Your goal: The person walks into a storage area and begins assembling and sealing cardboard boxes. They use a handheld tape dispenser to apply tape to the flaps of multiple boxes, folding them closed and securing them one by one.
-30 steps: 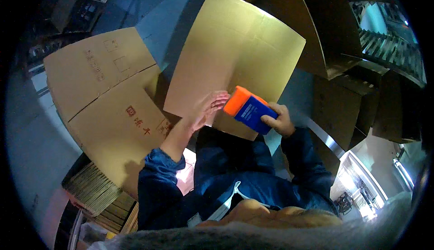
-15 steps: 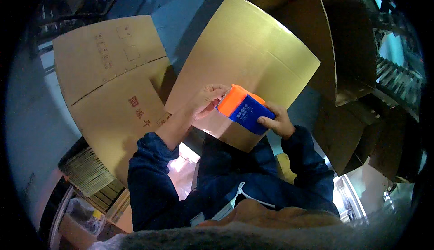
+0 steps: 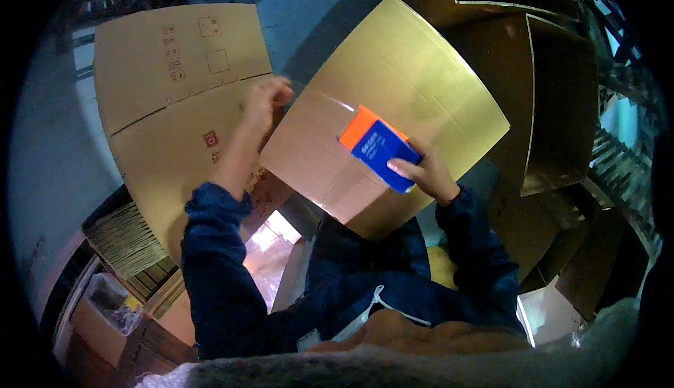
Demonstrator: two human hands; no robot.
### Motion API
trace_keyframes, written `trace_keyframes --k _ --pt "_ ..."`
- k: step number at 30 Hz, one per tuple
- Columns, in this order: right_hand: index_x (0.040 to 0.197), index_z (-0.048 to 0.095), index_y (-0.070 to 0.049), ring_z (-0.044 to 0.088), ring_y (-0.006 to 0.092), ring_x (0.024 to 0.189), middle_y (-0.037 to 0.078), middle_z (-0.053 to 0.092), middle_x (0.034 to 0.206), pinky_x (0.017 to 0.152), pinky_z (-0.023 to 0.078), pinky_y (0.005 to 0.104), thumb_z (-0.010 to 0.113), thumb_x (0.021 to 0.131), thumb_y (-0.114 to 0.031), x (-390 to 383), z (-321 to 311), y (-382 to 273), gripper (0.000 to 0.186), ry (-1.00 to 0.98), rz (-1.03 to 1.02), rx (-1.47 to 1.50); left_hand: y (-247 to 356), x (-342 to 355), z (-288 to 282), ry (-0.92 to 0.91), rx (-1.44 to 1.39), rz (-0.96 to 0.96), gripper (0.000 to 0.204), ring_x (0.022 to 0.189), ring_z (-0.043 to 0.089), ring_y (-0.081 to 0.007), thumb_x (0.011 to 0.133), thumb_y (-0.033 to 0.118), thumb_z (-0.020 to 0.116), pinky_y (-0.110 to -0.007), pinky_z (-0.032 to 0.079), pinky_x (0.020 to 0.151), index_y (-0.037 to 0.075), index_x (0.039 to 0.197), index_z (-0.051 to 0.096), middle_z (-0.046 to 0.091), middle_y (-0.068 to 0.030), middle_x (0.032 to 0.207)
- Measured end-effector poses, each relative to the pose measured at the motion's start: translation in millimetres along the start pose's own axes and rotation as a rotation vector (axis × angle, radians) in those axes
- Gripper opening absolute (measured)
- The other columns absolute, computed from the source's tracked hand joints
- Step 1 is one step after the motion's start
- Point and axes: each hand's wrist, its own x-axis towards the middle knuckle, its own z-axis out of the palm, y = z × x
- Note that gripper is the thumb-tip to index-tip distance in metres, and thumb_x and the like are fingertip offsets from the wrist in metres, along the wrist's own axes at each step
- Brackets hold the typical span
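A block-shaped plastic tape dispenser, blue on its broad face and bright orange at one end, sits in the right hand. The thumb lies flat across the blue face, with the other fingers mostly hidden behind the block, so thumb and fingers clamp it from both sides. The orange end points away from the palm, up and to the left.

In view, the dispenser overlaps a broad, creased, yellowish-brown cardboard panel, between its middle and its near corner; whether the two touch cannot be told.

The left hand is well apart from the dispenser, just beside the panel's left edge. Its fingers are bent and bunched; I cannot tell what their tips pinch. A thin, shiny pale streak shows between that hand and the orange end.

Half a second ago the left fingers were right at the orange end; now they have pulled away, up and to the left, beside a large brown carton with reddish print. The right hand's thumb-over-face hold is unchanged.
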Motion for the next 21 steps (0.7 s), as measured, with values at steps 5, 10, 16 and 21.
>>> trace_keyframes --k 5,10,16,21 --pt "0.106 0.061 0.002 0.064 0.0159 0.077 0.012 0.067 0.085 0.070 0.051 0.0297 0.068 0.080 -0.035 46.0 13.9 -17.4 0.046 0.067 0.013 -0.184 -28.2 100.3 -55.6 0.271 0.393 -0.031 0.024 0.067 0.057 -0.0114 0.088 0.023 0.055 -0.027 0.046 0.064 0.001 0.088 0.064 0.064 -0.0049 0.072" --pt "0.098 0.064 0.002 0.065 0.0226 0.069 0.014 0.066 0.077 0.067 0.050 0.0334 0.067 0.078 -0.042 66.8 22.0 -3.7 0.048 0.195 0.057 -0.398 -107.0 161.1 -27.2 0.085 0.406 -0.147 0.022 0.075 0.061 -0.0158 0.084 0.024 0.060 -0.031 0.048 0.071 0.005 0.092 0.066 0.067 -0.0076 0.077" --pt "0.096 0.064 0.000 0.065 0.0320 0.072 0.019 0.065 0.076 0.068 0.050 0.0399 0.061 0.078 -0.052 67.7 17.3 -2.3 0.054 0.151 0.020 -0.441 -159.6 136.8 -5.6 0.363 1.001 0.380 0.041 0.099 0.059 -0.0284 0.087 0.026 0.055 -0.038 0.044 0.087 0.005 0.121 0.051 0.064 -0.0162 0.102" --pt "0.096 0.063 -0.001 0.064 0.0349 0.074 0.021 0.065 0.079 0.068 0.049 0.0424 0.058 0.078 -0.056 73.1 12.1 -1.7 0.058 0.144 0.056 -0.483 -137.2 60.6 10.9 0.463 0.837 0.239 0.033 0.093 0.060 -0.0315 0.093 0.026 0.039 -0.041 0.046 0.079 0.011 0.120 0.052 0.065 -0.0130 0.096"
